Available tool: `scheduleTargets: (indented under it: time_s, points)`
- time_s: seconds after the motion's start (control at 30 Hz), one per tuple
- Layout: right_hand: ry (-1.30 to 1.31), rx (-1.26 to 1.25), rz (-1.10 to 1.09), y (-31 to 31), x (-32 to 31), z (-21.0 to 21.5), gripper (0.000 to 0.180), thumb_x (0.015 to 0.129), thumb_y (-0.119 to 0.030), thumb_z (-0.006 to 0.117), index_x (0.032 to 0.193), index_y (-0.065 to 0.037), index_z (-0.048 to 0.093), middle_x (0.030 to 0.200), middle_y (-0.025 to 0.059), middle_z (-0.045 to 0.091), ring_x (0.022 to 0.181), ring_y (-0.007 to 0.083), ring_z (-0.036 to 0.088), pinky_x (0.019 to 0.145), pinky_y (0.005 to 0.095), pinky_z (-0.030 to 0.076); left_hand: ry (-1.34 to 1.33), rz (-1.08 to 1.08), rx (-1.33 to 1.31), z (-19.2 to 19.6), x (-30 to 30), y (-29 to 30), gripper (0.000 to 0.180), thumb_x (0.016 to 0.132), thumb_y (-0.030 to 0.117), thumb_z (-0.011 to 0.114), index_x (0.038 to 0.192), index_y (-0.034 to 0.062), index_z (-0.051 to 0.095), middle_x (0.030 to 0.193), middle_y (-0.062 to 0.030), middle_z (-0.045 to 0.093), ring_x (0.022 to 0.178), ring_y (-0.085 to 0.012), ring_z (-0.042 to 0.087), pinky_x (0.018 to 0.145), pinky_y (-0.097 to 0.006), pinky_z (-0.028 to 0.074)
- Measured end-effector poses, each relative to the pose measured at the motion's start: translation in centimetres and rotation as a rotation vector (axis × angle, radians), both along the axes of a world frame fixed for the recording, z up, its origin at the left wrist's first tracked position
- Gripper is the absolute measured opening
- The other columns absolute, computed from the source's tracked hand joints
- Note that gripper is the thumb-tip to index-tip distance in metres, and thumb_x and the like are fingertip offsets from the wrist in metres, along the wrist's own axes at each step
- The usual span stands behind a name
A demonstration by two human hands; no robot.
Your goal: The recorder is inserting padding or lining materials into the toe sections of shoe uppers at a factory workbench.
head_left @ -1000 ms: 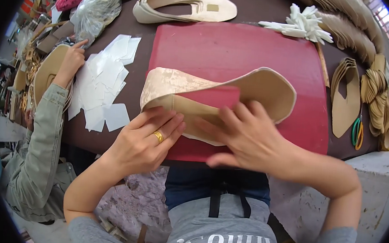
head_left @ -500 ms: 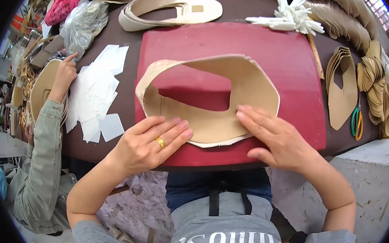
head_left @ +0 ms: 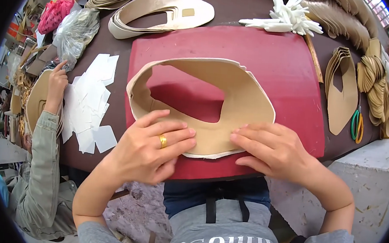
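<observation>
A tan leather shoe upper (head_left: 209, 138) with a pale edge stands curved in a loop on a red mat, its tan inner face toward me. My left hand (head_left: 153, 145), with a gold ring, has its fingers stretched flat on the near inner side; its thumb sits lower, outside the near edge. To the right of it, my right hand (head_left: 272, 150) lays its extended fingers on the same near side, and its thumb rests by the pale rim. Both hands are open, with a gap of bare leather between their fingertips.
Beneath the upper lies the red mat (head_left: 273, 50). White paper pieces (head_left: 91, 99) are spread at left, beside a co-worker's hand (head_left: 57, 83). Stacked pale uppers (head_left: 198, 10), white strips (head_left: 289, 19), tan pieces (head_left: 342, 105) and scissors with green and orange handles (head_left: 357, 126) surround it.
The upper has shifted slightly toward me, its near side flatter. My right hand has moved down and left along it, and the left hand's thumb now shows below the fingers.
</observation>
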State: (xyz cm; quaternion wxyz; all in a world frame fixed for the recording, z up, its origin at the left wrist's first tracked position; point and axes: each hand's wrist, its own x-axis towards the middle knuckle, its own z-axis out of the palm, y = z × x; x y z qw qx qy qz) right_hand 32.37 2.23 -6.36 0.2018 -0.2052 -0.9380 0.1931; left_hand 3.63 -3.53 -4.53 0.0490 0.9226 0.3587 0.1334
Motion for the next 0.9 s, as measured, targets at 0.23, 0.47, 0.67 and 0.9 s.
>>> scheduleTargets:
  time_s: [0.23,0.47,0.67,0.9]
  points:
    - [-0.004,-0.028,0.147,3.4,-2.3,0.6,0.025,0.077,-0.011,0.072,0.101,-0.004,0.064,0.096,0.0035,0.059,0.076,0.0183,0.055,0.067,0.0303,0.049,-0.272,0.383,-0.121,-0.8,4.2,-0.5,0.038,0.067,0.014,0.077,0.103,0.0072,0.067,0.096,-0.0025,0.064,0.089,-0.021,0.059,0.081,-0.031,0.047]
    - [-0.203,-0.264,-0.1,3.5,-3.1,1.6,0.028,0.081,-0.018,0.069,0.108,-0.01,0.063,0.098,0.0048,0.056,0.078,0.0193,0.053,0.067,0.0283,0.046,-0.381,0.478,-0.277,-0.6,5.0,0.1,0.039,0.064,0.006,0.078,0.101,0.0057,0.068,0.101,-0.0023,0.063,0.09,-0.0219,0.057,0.079,-0.031,0.048]
    - [-0.196,-0.144,0.07,2.6,-1.2,1.0,0.041,0.084,-0.034,0.066,0.119,-0.015,0.061,0.112,0.0087,0.053,0.089,0.0214,0.052,0.075,0.0306,0.045,-0.447,0.239,-0.219,-3.1,1.3,-0.6,0.035,0.072,0.01,0.073,0.106,0.0068,0.066,0.111,-0.0034,0.062,0.096,-0.022,0.057,0.085,-0.033,0.048]
    - [-0.246,0.072,0.105,0.3,-0.6,0.7,0.061,0.082,-0.058,0.056,0.13,-0.019,0.056,0.13,0.0119,0.047,0.103,0.025,0.048,0.091,0.0385,0.04,-0.052,0.017,-0.059,-1.2,-0.7,-0.4,0.036,0.078,0.014,0.068,0.114,0.0091,0.066,0.123,-0.0016,0.061,0.113,-0.0191,0.057,0.097,-0.035,0.043]
